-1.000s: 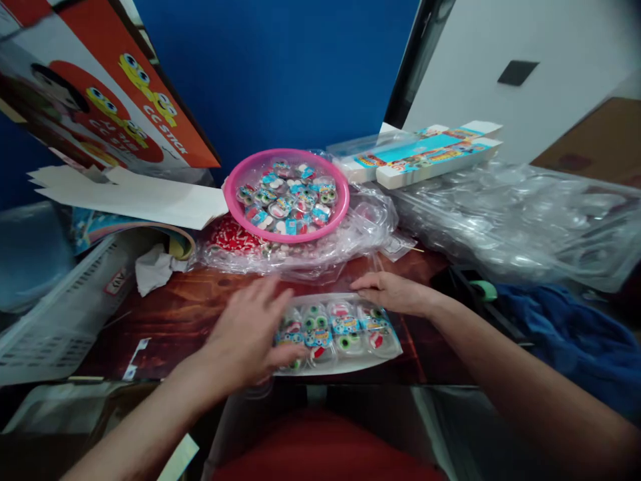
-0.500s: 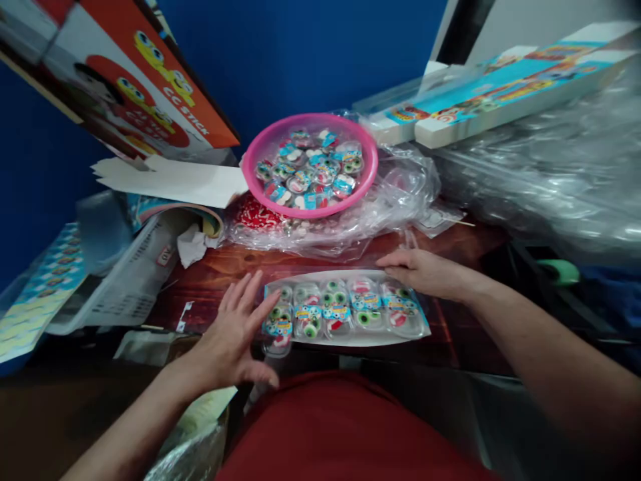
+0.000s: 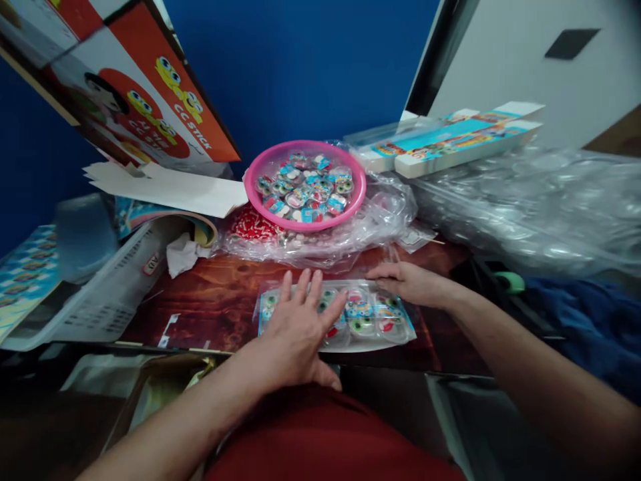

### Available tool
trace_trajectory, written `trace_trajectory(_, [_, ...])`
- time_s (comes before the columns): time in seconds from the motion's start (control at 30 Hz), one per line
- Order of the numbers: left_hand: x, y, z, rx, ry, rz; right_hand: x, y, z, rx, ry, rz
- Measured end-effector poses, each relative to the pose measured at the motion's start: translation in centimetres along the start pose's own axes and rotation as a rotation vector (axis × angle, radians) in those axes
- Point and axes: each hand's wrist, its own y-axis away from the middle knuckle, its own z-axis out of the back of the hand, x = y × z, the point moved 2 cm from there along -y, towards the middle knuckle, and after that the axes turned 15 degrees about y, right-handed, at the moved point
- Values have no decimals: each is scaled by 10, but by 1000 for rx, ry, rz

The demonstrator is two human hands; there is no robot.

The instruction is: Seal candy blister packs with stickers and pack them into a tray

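A shallow white tray (image 3: 334, 348) with blue edges lies on the table in front of me. Several clear plastic candy packs (image 3: 361, 326) with eyeball-shaped sweets and blue labels fill it in a row. Spread flat over the left half of the packs, my left hand (image 3: 298, 334) has its fingers apart and hides part of the row. At the tray's far right edge, my right hand (image 3: 418, 282) has thumb and fingers pinched on the rim. Clear film seems to lie over the packs, though its edges are hard to make out.
Behind the tray, a pink bowl (image 3: 304, 227) of similar packs rests on clear plastic bags (image 3: 390, 210). Printed boxes (image 3: 465, 143) and a heap of clear plastic (image 3: 531, 200) are at right. To the left are a white basket (image 3: 113, 304) and a large carton (image 3: 200, 127).
My left hand has moved right, from beside the tray's left end to over the packs. The pack sticking out at the left end now lies in line. My right hand keeps its pinch.
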Motion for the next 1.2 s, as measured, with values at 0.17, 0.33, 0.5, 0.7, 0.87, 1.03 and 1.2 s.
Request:
trace_trajectory(0.17, [-6,-44,0,184,93,82,1,1,-1,-50,71,6])
trace_trajectory(0.33, [-4,-46,4,199,126,147,-6,0,-3,-107,63,37])
trace_trajectory(0.5, [-7,-43,-5,170,95,142,-7,10,0,-134,29,-49])
trace_trajectory(0.7, [-9,-44,-7,166,60,135,0,48,-7,45,-333,-383])
trace_trajectory(0.87, [-12,-44,-8,135,31,130,9,73,-9,88,-840,-487])
trace_trajectory(1.03, [-10,-42,-14,123,27,130,10,83,-20,23,-1039,-500])
trace_trajectory(1.2, [-11,-40,-14,118,12,89,11,87,-42,-270,-1173,-483])
